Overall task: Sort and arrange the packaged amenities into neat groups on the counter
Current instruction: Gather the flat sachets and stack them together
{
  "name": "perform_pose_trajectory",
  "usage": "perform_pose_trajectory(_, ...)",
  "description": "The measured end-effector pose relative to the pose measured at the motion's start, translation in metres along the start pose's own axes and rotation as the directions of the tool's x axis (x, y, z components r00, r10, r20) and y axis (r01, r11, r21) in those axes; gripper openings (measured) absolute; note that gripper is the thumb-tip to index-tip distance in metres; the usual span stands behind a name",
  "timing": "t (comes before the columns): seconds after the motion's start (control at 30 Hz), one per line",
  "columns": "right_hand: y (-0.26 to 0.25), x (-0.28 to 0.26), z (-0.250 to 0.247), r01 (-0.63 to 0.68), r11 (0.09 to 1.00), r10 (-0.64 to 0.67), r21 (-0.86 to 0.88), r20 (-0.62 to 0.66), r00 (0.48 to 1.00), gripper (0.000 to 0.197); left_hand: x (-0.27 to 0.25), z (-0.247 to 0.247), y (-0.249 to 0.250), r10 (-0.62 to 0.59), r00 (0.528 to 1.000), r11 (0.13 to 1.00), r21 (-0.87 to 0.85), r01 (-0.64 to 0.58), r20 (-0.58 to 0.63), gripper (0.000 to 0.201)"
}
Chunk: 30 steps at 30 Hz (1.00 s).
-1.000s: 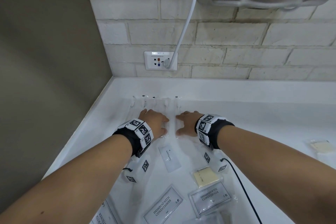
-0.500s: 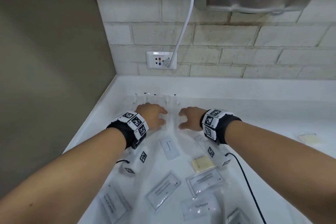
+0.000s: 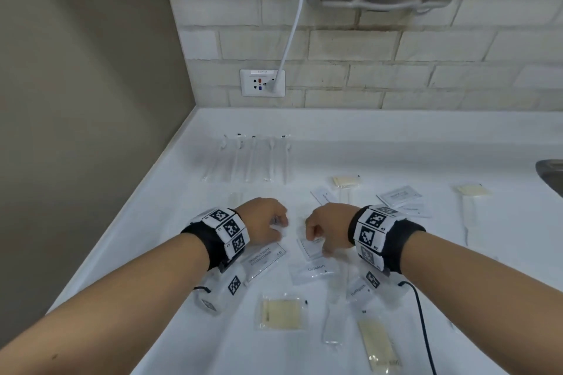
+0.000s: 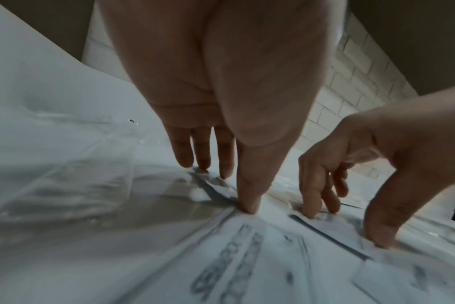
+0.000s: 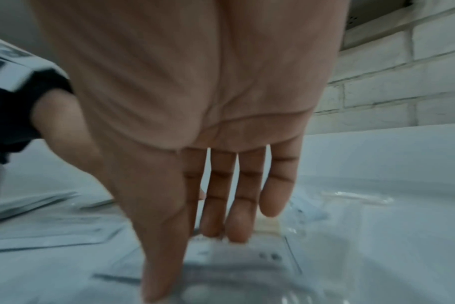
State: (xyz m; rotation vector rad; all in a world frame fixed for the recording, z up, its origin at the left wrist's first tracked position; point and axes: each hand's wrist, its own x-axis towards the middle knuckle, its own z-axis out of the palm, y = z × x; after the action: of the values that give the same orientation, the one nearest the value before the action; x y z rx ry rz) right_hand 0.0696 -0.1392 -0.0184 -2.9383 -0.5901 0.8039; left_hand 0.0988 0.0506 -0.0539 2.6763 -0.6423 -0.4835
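Several sealed amenity packets lie scattered on the white counter. My left hand reaches down, its straight fingers and thumb touching a small packet beside a shampoo-with-conditioner packet. My right hand sets its fingertips and thumb on the two edges of another labelled packet, which lies flat. A toothpaste packet lies just nearer to me. At the back, a neat row of wrapped toothbrushes stands apart from both hands.
Yellowish soap packets lie in front and further right. White sachets sit right of my right wrist. A sink rim shows at the far right. A wall outlet with a white cable is behind.
Both hands have drawn back from the toothbrush row towards me and come down on the loose packets. The head view has tilted down, showing more of the counter.
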Motion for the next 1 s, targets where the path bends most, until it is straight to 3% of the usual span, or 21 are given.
perform_pose_trajectory(0.13, 0.0, -0.004, 0.004, -0.011, 1.0, 0.011, -0.009, -0.012, 1.0, 0.055, -0.016, 0.002, -0.001, 0.043, 0.999, 0.987, -0.155, -0.038, 0.026, 0.047)
perform_pose_trajectory(0.27, -0.004, -0.004, 0.002, -0.016, 0.999, 0.016, -0.029, 0.015, 1.0, 0.061, -0.025, 0.002, -0.005, 0.034, 0.994, 0.992, -0.121, -0.047, -0.107, 0.036)
perform_pose_trajectory(0.33, -0.007, -0.003, 0.0, -0.034, 0.999, 0.034, -0.019, 0.003, 0.999, 0.061, -0.036, 0.001, -0.001, -0.069, 0.988, 0.996, -0.067, 0.06, -0.138, 0.025)
perform_pose_trajectory(0.43, -0.012, -0.001, -0.004, -0.056, 0.995, 0.057, -0.083, 0.017, 0.998, 0.064, -0.053, 0.001, 0.002, -0.277, 0.96, 0.959, 0.044, 0.279, -0.052, 0.058)
perform_pose_trajectory(0.53, -0.019, 0.001, -0.003, -0.079, 0.982, 0.078, -0.172, -0.01, 0.997, 0.066, -0.061, 0.004, 0.003, -0.317, 0.948, 0.937, 0.167, 0.307, 0.037, 0.064)
perform_pose_trajectory(0.7, -0.021, -0.002, 0.002, -0.072, 0.976, 0.048, -0.206, -0.121, 0.992, 0.053, -0.065, 0.014, 0.008, -0.344, 0.939, 0.937, 0.06, 0.344, -0.007, 0.043)
perform_pose_trajectory(0.83, -0.019, -0.01, 0.009, -0.066, 0.996, 0.055, -0.064, -0.164, 0.985, 0.042, -0.069, 0.02, 0.008, -0.386, 0.922, 0.922, -0.006, 0.386, -0.016, 0.03)
perform_pose_trajectory(1.0, -0.029, -0.015, 0.019, 0.026, 0.997, -0.015, 0.075, -0.153, 0.988, 0.036, -0.075, 0.023, 0.012, -0.411, 0.911, 0.912, -0.022, 0.411, -0.031, 0.042)
